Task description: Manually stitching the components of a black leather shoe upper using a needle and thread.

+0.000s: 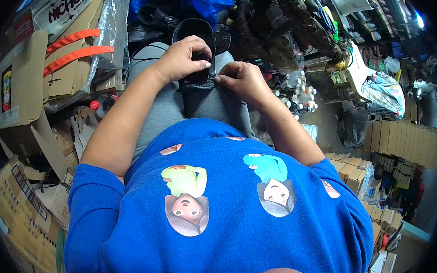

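Note:
A black leather boot (pixel 192 30) lies across my lap with its opening showing and a ruched edge toward me. A small black flap with round holes or studs sticks out at its right. My left hand (pixel 182 58) is curled over the boot's opening, fingers bent and thumb stretched along the dark inside. At the ruched edge, my right hand (pixel 245 82) has thumb and forefinger pressed together. Whatever lies in that pinch is too small to make out. Both hands are close together over my grey-trousered legs (pixel 158 97).
More black footwear (pixel 153 15) and a blue plastic bag (pixel 213 1) lie beyond my knees. Cardboard boxes (pixel 22 83) with orange straps and a red-capped bottle (pixel 96 105) stand at left. Several small white-capped bottles (pixel 303 94) and crowded shelves (pixel 366 12) are to the right.

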Available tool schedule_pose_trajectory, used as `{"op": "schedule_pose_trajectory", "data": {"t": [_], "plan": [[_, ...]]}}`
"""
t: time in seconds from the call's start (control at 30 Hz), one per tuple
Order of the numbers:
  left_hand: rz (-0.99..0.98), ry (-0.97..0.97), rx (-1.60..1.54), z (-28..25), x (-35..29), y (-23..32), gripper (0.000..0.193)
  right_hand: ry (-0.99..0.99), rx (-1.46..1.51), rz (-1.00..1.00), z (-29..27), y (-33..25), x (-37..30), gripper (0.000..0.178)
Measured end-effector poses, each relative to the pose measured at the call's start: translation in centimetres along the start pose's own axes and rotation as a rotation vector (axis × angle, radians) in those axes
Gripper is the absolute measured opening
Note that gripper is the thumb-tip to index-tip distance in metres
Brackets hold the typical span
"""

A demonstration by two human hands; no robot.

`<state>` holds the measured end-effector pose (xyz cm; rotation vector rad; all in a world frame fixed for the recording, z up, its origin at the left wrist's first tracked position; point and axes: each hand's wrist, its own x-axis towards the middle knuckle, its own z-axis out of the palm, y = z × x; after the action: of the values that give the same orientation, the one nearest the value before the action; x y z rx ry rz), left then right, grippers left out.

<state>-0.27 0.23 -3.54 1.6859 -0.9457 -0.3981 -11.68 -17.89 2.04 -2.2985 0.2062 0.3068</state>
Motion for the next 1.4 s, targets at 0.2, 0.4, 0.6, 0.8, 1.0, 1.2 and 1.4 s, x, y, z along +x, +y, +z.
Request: {"op": "schedule_pose_trajectory", "data": {"t": [0.2,0.4,0.6,0.8,1.0,1.2,1.4], "plan": [[-0.001,-0.001,0.062,-0.2,0.3,0.5,0.018,0.115,-0.16,-0.112,-0.4,0.7,-0.4,0.028],[-0.121,-0.034,-0.019,-0.2,-0.1,1.7,0.019,0.156,-0.05,-0.081,-0.5,-0.2,-1.0,0.036],[-0.065,-0.016,0.004,0.1,-0.1,0.6,0.019,0.16,-0.177,-0.09,-0.5,0.3,-0.2,0.025],[-0.093,-0.023,0.007,0.0,-0.1,0.8,0.019,0.227,-0.333,-0.151,-0.4,-1.0,-0.4,0.015],[-0.059,-0.03,0.018,-0.1,0.3,0.7,0.019,0.222,-0.329,-0.216,-0.4,0.6,0.3,0.019],[-0.044,-0.133,0.203,-1.4,1.5,2.6,0.016,0.129,-0.282,-0.24,-0.8,-0.1,-0.3,0.02],[-0.089,-0.313,0.085,-2.4,2.1,1.9,0.014,0.104,-0.281,-0.25,-1.4,0.8,0.1,0.015]]}}
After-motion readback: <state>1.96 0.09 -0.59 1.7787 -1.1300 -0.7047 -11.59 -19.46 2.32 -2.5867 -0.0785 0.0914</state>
